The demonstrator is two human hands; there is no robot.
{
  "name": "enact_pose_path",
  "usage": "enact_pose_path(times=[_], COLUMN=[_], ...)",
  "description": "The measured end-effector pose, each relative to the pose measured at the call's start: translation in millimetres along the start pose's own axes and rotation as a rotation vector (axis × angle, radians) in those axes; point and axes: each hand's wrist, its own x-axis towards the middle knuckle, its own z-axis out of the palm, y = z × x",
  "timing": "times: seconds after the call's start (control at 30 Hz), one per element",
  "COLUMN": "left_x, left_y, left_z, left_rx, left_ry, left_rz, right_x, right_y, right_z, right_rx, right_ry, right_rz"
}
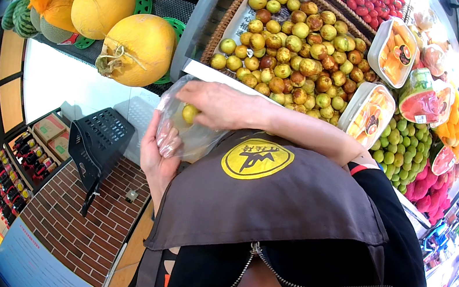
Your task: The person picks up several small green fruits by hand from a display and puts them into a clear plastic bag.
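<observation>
My left hand [159, 144] grips a clear plastic bag [205, 140] and holds its mouth up before my apron. My right hand [226, 105] reaches across into the bag's opening, slightly blurred. A yellow-green jujube [190, 113] shows between its fingers and thumb; whether they pinch it or it lies loose, I cannot tell. Just beyond my right forearm, a wicker basket [218, 32] lined with printed paper holds many green and brown jujubes [294, 56]. The bag's lower part is partly hidden by my right hand and wrist.
Yellow melons [139, 49] rest in green baskets at the left. Two lidded tubs of cut fruit [367, 114] border the jujubes, near green fruit [403, 146] and wrapped watermelon [424, 100]. Red cherry tomatoes [366, 2] lie behind. A black shopping basket [100, 138] stands lower left.
</observation>
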Motion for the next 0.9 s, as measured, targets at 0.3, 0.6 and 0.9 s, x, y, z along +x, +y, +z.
enact_pose_path(times=[0.3,0.6,0.9], left_x=[0.6,6.2,9.2], left_y=[-2.3,3.2,0.8], left_z=[-4.1,-11.5,-14.2], left_rx=[0.006,-0.041,0.005], left_ry=[0.076,0.026,0.027], left_rz=[0.039,0.029,0.045], right_x=[-53.7,-24.0,-82.4], right_y=[97.1,105.4,73.9], right_z=[-84.7,-103.9,-71.6], right_rx=[-0.709,-0.114,-0.793], right_ry=[0.214,0.331,0.202], right_rz=[0.49,0.479,0.35])
